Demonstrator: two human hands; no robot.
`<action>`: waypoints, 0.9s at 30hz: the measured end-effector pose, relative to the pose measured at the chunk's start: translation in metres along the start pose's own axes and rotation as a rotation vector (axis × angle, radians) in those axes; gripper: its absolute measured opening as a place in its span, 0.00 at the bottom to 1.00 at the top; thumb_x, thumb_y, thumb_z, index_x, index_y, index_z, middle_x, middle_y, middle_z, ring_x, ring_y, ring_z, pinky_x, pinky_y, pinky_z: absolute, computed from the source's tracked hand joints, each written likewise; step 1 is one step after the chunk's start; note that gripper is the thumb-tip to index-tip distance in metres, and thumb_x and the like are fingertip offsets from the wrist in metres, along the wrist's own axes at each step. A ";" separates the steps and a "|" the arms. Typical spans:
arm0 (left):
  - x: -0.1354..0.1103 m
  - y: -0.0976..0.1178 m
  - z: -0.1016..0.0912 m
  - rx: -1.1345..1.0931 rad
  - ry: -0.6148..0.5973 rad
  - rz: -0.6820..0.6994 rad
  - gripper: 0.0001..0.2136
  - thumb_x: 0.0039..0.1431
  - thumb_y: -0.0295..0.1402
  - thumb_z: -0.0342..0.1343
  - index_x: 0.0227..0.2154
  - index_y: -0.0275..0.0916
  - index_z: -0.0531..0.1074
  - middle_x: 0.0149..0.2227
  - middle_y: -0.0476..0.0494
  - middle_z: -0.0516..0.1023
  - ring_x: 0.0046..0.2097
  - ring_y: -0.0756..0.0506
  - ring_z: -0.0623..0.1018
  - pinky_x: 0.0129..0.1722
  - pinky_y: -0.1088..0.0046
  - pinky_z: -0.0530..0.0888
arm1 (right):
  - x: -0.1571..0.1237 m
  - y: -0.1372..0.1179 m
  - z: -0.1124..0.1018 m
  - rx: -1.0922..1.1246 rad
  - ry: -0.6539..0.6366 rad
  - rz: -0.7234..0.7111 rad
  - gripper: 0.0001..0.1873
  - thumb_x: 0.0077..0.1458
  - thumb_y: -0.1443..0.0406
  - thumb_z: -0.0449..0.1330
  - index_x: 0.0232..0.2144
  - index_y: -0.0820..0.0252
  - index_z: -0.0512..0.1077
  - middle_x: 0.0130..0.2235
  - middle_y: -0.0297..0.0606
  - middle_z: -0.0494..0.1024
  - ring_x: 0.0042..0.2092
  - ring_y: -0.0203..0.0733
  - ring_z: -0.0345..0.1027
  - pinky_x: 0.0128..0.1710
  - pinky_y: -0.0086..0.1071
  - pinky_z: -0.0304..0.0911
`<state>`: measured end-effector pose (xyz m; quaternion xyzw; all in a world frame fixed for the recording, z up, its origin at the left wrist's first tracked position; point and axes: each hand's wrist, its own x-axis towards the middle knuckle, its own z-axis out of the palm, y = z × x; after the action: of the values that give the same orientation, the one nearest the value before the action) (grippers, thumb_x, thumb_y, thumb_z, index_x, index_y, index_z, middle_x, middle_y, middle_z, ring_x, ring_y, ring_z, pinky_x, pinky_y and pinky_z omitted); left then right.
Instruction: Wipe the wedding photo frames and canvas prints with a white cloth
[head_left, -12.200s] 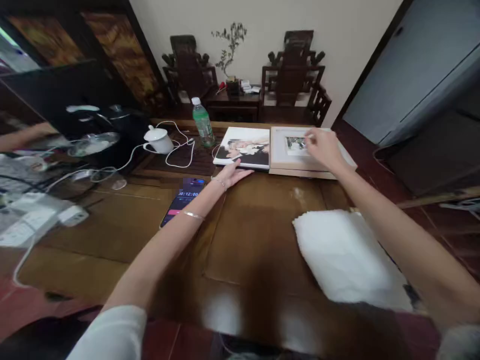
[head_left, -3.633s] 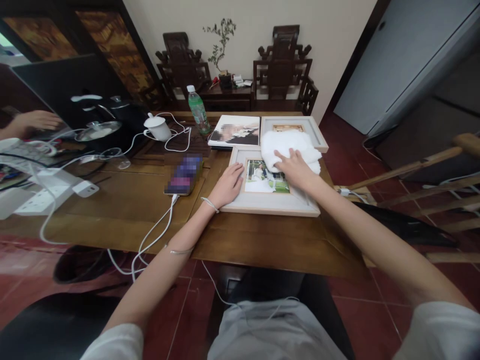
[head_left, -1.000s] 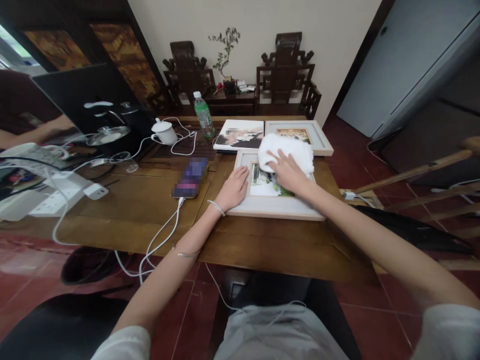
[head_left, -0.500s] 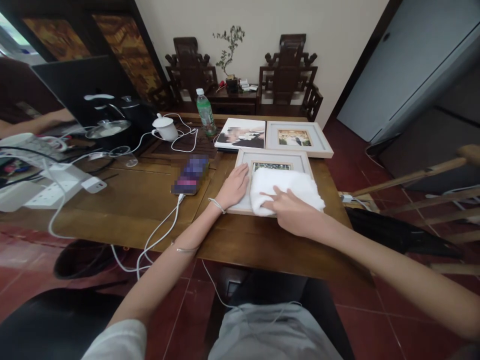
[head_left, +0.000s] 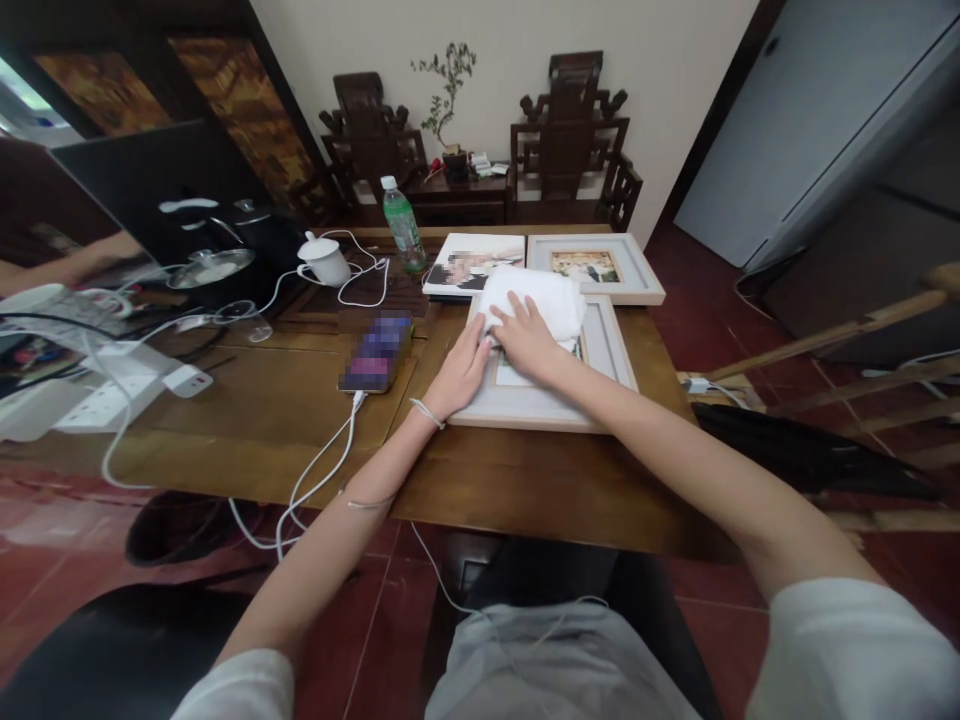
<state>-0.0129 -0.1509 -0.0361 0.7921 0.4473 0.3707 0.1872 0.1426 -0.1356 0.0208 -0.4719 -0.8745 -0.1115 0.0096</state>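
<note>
A white-framed photo [head_left: 547,405] lies flat on the wooden table [head_left: 525,490] in front of me. My left hand [head_left: 461,370] rests on the frame's left border, fingers stretched flat. My right hand [head_left: 525,335] presses a folded white cloth [head_left: 544,295] onto the upper part of the frame's glass, fingers spread over it. Behind it lie a second white-framed photo [head_left: 596,268] and an unframed photo print [head_left: 472,265].
A phone [head_left: 375,350] on a white cable lies left of the frame. A green bottle [head_left: 400,225], a white cup [head_left: 324,262], pots and power strips stand at the left. Another person's arm [head_left: 67,265] shows at the far left. Dark carved chairs line the back wall.
My right hand has pushed the cloth from the frame's near edge up to its far part. My left hand has stayed on the frame's left border.
</note>
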 end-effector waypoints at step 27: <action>0.003 -0.022 0.007 0.112 -0.025 0.114 0.21 0.62 0.22 0.45 0.55 0.34 0.70 0.61 0.35 0.71 0.67 0.38 0.63 0.67 0.50 0.61 | -0.092 -0.035 -0.038 0.027 -0.167 -0.278 0.17 0.55 0.76 0.55 0.42 0.62 0.79 0.61 0.50 0.70 0.64 0.58 0.58 0.56 0.51 0.60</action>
<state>-0.0194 -0.1366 -0.0534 0.8300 0.4192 0.3453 0.1267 0.1615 -0.2376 0.0405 -0.3540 -0.9305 -0.0604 -0.0722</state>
